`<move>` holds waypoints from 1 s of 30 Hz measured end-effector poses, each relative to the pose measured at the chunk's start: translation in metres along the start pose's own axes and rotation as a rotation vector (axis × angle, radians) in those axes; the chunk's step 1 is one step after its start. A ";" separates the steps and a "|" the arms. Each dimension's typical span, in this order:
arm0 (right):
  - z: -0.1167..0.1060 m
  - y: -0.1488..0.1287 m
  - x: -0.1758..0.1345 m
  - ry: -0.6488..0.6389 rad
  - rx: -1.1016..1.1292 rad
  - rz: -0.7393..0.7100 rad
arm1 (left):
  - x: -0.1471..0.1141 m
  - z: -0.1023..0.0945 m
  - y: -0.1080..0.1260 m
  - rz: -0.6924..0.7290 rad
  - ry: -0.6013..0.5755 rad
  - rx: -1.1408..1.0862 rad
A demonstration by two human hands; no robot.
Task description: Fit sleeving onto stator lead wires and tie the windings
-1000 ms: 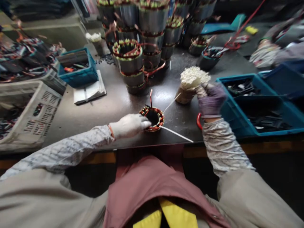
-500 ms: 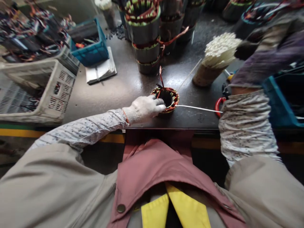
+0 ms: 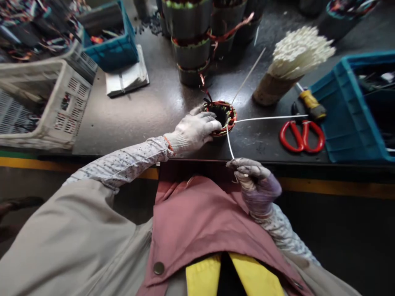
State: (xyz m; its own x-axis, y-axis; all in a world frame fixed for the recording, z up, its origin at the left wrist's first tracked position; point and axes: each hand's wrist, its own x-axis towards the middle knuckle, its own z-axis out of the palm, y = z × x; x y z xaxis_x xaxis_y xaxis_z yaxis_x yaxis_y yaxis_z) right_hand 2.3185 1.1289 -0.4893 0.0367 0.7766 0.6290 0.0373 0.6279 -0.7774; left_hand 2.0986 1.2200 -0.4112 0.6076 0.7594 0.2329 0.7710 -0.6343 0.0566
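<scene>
A small motor stator, with red and yellow-green windings round its rim, stands on the dark worktable near the front edge. My left hand, in a whitish glove, is closed over the stator's left side, its fingers reaching over the rim into the bore. Below and to the right, my right hand, in a greyish-purple glove, pinches the lower end of a thin white cable tie that runs up to the stator's rim. Another white tie sticks out to the right, and a third points up and away.
Red-handled scissors and a yellow-handled tool lie by a blue crate. A holder carries bundled white ties. Stacked stators stand behind. Leftward are a white pad, a blue bin and a white crate.
My right hand has come from the tie bundle at the upper right down to the front edge and now pinches a tie at the stator. My left hand stays on the stator.
</scene>
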 end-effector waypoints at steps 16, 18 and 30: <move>0.006 -0.011 -0.008 0.010 0.216 0.078 | 0.006 -0.003 -0.008 0.019 -0.014 -0.071; 0.002 -0.009 -0.016 -0.080 0.186 0.029 | 0.007 -0.001 -0.007 0.023 0.000 -0.081; 0.003 -0.003 -0.027 -0.151 0.111 -0.043 | 0.006 -0.001 -0.007 0.033 0.036 -0.091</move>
State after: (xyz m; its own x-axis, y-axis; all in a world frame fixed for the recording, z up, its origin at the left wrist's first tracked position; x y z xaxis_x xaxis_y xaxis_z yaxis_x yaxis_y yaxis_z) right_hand 2.3139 1.1064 -0.5036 -0.1133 0.7424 0.6603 -0.0751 0.6563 -0.7508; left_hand 2.0969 1.2283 -0.4097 0.6240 0.7330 0.2707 0.7292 -0.6708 0.1355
